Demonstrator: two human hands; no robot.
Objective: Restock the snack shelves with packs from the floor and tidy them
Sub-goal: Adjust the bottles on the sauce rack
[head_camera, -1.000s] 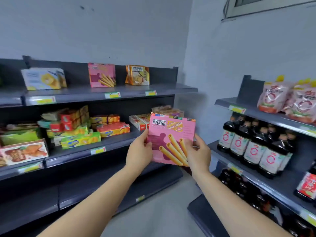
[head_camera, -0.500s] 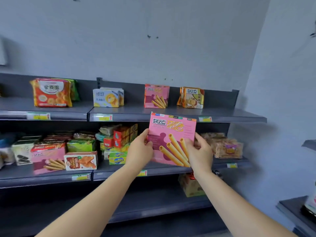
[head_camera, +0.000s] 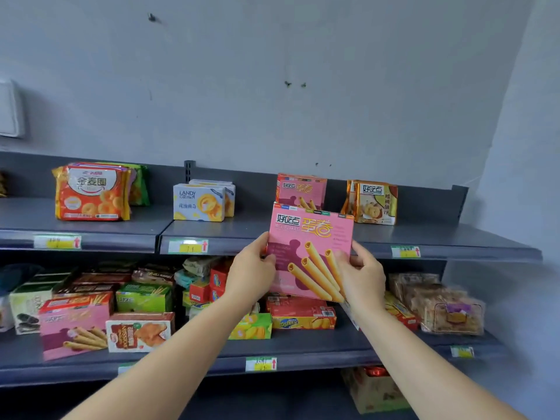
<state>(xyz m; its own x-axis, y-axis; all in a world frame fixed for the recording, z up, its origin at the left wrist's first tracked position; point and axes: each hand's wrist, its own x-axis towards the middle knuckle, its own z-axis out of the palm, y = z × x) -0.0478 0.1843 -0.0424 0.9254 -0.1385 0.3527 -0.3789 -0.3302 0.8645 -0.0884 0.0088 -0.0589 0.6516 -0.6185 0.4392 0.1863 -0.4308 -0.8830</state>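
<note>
I hold a pink egg-roll box (head_camera: 306,237) upright in front of the shelves with both hands. My left hand (head_camera: 250,274) grips its left edge, and my right hand (head_camera: 359,275) grips its lower right corner. The box sits just below and in front of a matching pink box (head_camera: 298,189) standing on the top shelf (head_camera: 439,241). Another pink egg-roll box (head_camera: 74,327) stands on the middle shelf (head_camera: 303,348) at the left.
The top shelf also carries an orange biscuit bag (head_camera: 91,194), a white Landy Castle box (head_camera: 198,203) and a gold cookie pack (head_camera: 375,203). The middle shelf is crowded with green, red and yellow packs. A box (head_camera: 374,391) stands on the bottom shelf at right.
My view has swung left from the sauce-bottle shelves to face the snack shelves, and closer. Both hands kept the pink box, now raised to the top shelf's edge.
</note>
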